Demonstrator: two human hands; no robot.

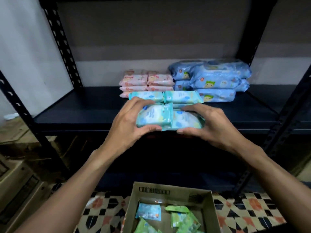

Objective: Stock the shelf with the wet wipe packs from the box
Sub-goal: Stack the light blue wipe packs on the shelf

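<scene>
Two hands meet at the front edge of the shelf board [80,111], clasping a bundle of teal packs [154,117] between them. The left hand [127,125] curls its fingers over the far top of the bundle's left side with the thumb along the near edge, and the right hand [210,125] mirrors that grip on the right side. Whether the bundle rests on the board or hangs just above it cannot be told. At twelve o'clock from the bundle, just behind it, a teal row [181,96] of like packs lies side by side on the shelf, partly hidden by the fingers. Farther back at eleven o'clock stands a pink stack [148,80], two packs wide and several high; at one o'clock, touching the pink stack's right side, a blue stack [217,76] of larger packs rises higher and reaches nearer the right post. The left half of the board, toward nine o'clock, is bare dark surface beside a slotted black upright [60,41]. At six o'clock, low in the view between the forearms, an open cardboard box [170,193] sits on a patterned tile floor [249,209] — inside lie loose green packs [183,217] and one pale blue pack [149,211] toward its left. Brown cartons [16,182] sit at eight o'clock.
</scene>
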